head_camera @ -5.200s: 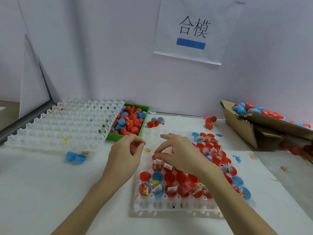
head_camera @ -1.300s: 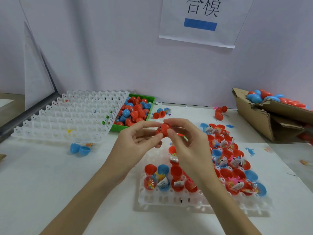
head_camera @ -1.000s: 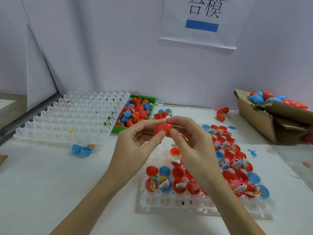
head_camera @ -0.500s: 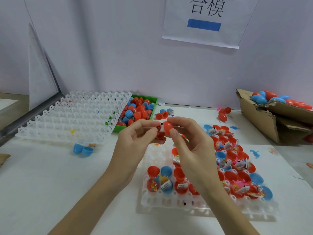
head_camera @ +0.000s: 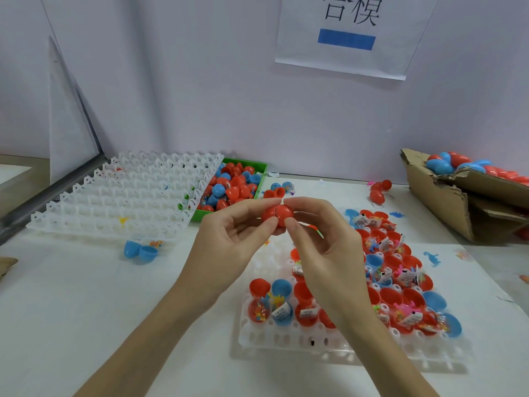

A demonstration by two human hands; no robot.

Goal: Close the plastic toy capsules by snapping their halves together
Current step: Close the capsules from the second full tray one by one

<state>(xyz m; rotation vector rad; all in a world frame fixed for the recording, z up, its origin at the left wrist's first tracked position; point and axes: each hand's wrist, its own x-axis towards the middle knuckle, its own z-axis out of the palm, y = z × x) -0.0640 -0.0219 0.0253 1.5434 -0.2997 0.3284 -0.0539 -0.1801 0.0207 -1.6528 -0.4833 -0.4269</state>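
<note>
Low in the frame, the white tray (head_camera: pixel 286 336) holds many open capsules (head_camera: pixel 398 299) awaiting closing, while at centre left hand (head_camera: pixel 229 245) and right hand (head_camera: pixel 323 247) pinch a red capsule (head_camera: pixel 277 214), halves seemingly joined, and finished ones fill the far cardboard box (head_camera: pixel 446 202).

Two hands, the left hand (head_camera: pixel 229 239) and the right hand (head_camera: pixel 326 247), meet at the middle of the frame on one red plastic capsule (head_camera: pixel 277 215). Two white plastic grid trays lie on the table: an empty one (head_camera: pixel 120 196) at left and a filled one (head_camera: pixel 286 336) at lower right. One green plastic bin (head_camera: pixel 259 164) sits at centre, one torn cardboard box (head_camera: pixel 438 202) at right, and one white paper sign (head_camera: pixel 346 41) at top. The capsule halves in the trays, bin and box are too many and too overlapped to count.
</note>
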